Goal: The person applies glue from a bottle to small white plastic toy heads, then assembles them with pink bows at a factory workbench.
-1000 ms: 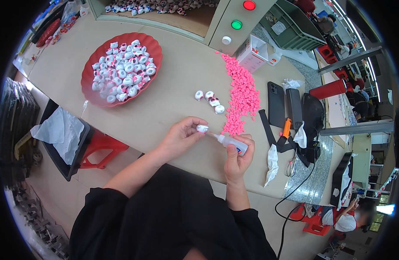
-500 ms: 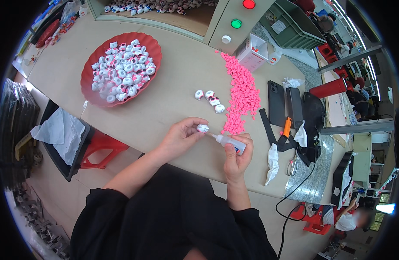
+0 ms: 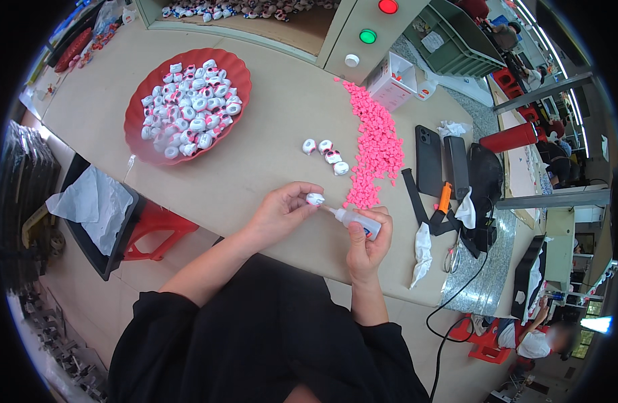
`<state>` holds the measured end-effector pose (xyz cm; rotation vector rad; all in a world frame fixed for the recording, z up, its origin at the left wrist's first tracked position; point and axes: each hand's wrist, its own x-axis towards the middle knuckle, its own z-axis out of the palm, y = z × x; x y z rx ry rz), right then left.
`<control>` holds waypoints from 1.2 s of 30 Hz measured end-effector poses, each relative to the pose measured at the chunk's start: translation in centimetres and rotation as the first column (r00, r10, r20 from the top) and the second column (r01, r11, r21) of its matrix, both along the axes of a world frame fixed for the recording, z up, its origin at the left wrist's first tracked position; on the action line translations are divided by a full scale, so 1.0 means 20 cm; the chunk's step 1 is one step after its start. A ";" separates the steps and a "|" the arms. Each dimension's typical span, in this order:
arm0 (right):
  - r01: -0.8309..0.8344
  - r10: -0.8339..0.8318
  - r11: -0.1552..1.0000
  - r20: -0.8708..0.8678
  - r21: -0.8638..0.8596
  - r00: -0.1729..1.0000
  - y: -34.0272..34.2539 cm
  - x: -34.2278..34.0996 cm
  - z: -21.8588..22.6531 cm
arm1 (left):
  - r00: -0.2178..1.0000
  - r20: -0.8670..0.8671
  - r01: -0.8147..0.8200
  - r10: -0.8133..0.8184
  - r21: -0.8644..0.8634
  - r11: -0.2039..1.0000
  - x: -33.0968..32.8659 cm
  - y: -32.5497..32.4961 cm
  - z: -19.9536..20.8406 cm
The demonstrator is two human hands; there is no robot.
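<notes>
My left hand (image 3: 280,213) pinches a small white figurine head (image 3: 315,199) between thumb and fingers. In my right hand (image 3: 369,243) is a translucent squeeze bottle (image 3: 357,221) with a thin nozzle, tilted so that its tip meets or nearly touches the white piece. Just beyond my hands, several similar white heads (image 3: 332,156) with dark and pink markings lie on the table. To their right spreads a long pile of small bright pink pieces (image 3: 376,144). A red scalloped bowl (image 3: 135,144) at the left holds many more white heads.
On the right lie a black phone (image 3: 428,161), an orange-handled cutter (image 3: 445,197), scissors (image 3: 452,259), crumpled tissue (image 3: 421,255) and a red tumbler (image 3: 509,138). A white box (image 3: 391,84) stands by the machine cabinet (image 3: 352,40). A red stool (image 3: 158,232) bears a black tray (image 3: 124,235).
Both hands stay almost still, with the bottle tip at the white head. The head appears turned very slightly in my left fingers.
</notes>
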<state>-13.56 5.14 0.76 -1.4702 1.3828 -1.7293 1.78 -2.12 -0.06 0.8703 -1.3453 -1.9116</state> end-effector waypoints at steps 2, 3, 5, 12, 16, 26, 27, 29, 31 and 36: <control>-0.005 0.005 1.000 -0.039 -0.004 0.999 0.00 0.00 0.00 | 1.000 0.008 0.003 -0.004 0.006 1.000 0.00 0.00 0.00; 0.000 -0.001 1.000 -0.057 -0.014 0.998 0.00 0.00 0.00 | 1.000 0.004 0.000 0.000 0.009 1.000 0.00 0.00 0.00; 0.003 -0.005 1.000 -0.075 -0.025 0.997 0.00 0.01 0.00 | 1.000 0.001 -0.005 0.005 0.011 1.000 0.00 0.00 -0.01; 0.061 -0.100 0.986 -0.251 -0.157 0.963 -0.02 0.03 0.03 | 1.000 -0.021 -0.016 0.017 0.030 0.999 -0.01 0.00 0.00; 0.054 -0.086 0.991 -0.278 -0.120 0.957 0.00 0.02 0.02 | 0.999 -0.030 -0.026 0.027 0.038 0.999 0.00 0.00 -0.01; 0.067 -0.094 0.992 -0.263 -0.111 0.960 0.00 0.01 0.02 | 0.999 -0.015 -0.027 0.028 0.051 0.998 -0.01 0.00 0.01; 0.077 -0.101 0.992 -0.253 -0.104 0.962 0.00 0.01 0.02 | 0.999 -0.024 -0.032 0.033 0.047 0.998 -0.01 0.00 0.00; 0.086 -0.107 0.992 -0.241 -0.097 0.965 0.00 0.01 0.02 | 0.999 -0.032 -0.038 0.039 0.044 0.998 -0.01 0.00 -0.01; 0.081 -0.087 0.996 -0.171 -0.045 0.981 0.00 0.01 0.01 | 0.999 -0.012 -0.034 0.035 0.019 0.999 -0.01 0.00 -0.01; 0.053 -0.058 0.998 -0.116 -0.043 0.992 0.00 0.02 0.02 | 0.999 0.020 -0.031 0.031 0.012 0.999 0.00 0.00 -0.02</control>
